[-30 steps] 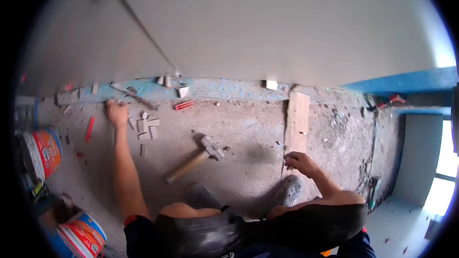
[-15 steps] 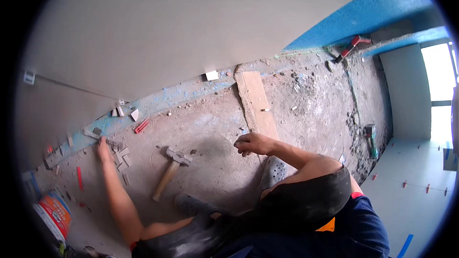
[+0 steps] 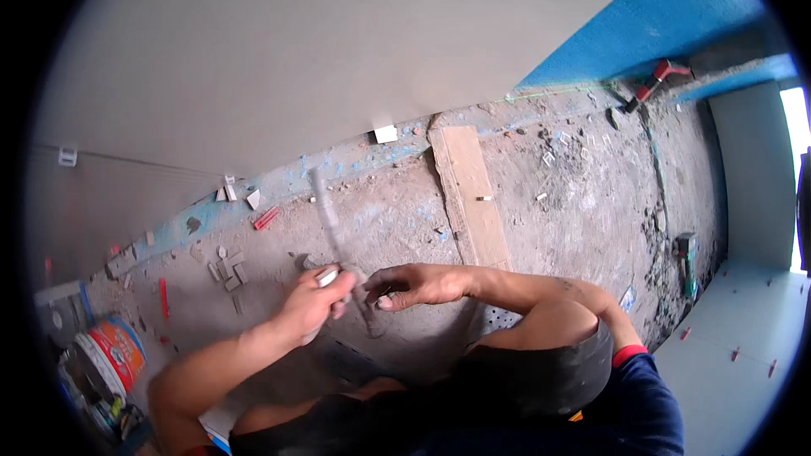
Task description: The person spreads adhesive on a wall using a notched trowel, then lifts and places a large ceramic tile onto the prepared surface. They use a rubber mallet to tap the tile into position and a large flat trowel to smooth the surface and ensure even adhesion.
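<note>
In front of my body, my left hand is closed around a long, thin grey tool, blurred by motion, so its kind is unclear. A small white piece shows at the top of that hand's fingers. Close beside it on the right, my right hand has its fingers bent and thumb drawn in near the tool's lower part; whatever sits in the fingertips is too small to make out. Behind my left hand, the hammer is mostly hidden. Small grey tile spacers or chips lie on the floor to the left.
A large grey wall panel runs along the far side. A tan board lies across the rough floor. Red wedges, a red strip and an orange-and-white bucket are at left. A red power tool and a green one lie right.
My left hand has come back from the floor at far left to my front, bringing the grey tool. My right hand has shifted left and down toward it. The view has shifted slightly.
</note>
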`<state>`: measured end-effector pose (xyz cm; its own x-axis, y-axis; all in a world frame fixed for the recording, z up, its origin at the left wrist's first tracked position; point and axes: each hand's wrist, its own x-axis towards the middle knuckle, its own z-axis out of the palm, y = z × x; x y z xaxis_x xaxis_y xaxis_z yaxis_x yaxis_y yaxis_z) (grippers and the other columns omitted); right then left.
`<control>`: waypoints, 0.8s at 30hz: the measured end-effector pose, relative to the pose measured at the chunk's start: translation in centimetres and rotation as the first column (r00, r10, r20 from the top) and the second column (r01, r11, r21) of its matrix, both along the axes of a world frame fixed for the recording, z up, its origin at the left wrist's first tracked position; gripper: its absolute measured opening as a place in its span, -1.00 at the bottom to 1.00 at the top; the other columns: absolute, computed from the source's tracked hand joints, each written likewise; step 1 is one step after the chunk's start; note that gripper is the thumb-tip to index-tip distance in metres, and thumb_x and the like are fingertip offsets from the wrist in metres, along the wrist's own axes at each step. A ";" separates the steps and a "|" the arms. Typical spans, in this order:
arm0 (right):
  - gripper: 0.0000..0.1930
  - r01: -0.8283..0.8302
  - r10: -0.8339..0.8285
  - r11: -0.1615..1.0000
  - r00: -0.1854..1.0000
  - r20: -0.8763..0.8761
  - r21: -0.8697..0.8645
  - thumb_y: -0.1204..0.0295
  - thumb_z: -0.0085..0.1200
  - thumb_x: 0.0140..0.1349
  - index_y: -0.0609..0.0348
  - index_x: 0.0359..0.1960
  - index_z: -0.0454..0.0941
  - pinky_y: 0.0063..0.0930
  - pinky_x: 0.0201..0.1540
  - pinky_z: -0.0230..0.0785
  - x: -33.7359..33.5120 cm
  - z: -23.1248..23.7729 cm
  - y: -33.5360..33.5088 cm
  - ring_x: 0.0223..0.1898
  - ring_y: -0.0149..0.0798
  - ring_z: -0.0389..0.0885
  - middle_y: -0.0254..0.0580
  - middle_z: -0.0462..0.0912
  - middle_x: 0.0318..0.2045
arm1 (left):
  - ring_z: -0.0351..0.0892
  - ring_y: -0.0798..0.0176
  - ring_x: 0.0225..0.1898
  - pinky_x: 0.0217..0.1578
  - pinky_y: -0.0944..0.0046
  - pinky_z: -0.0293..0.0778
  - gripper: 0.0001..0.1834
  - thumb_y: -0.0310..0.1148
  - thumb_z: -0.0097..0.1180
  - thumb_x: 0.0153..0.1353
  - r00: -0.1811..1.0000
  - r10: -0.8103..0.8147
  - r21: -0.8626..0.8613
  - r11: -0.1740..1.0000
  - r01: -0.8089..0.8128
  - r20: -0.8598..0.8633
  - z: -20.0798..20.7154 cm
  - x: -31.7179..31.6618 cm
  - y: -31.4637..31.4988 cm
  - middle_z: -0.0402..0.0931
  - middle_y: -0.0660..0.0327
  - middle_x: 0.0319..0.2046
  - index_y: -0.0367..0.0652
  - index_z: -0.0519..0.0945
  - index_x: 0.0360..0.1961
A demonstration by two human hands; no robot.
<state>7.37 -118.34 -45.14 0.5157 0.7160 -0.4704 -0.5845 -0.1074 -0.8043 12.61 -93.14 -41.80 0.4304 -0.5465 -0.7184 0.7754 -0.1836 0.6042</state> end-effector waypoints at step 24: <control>-0.61 0.121 -0.097 0.719 0.993 0.074 -0.685 0.14 0.08 0.27 0.31 -0.42 0.51 -0.25 -0.34 0.39 -9.8 -6.8 -2.4 -0.49 -0.20 0.55 -0.04 0.54 -0.60 | 0.65 0.22 -0.31 -0.31 0.22 0.57 -0.81 -0.50 0.15 0.17 0.955 -0.237 0.686 0.726 0.051 0.180 -11.3 -1.2 14.6 0.61 0.09 -0.32 -0.35 0.59 -0.19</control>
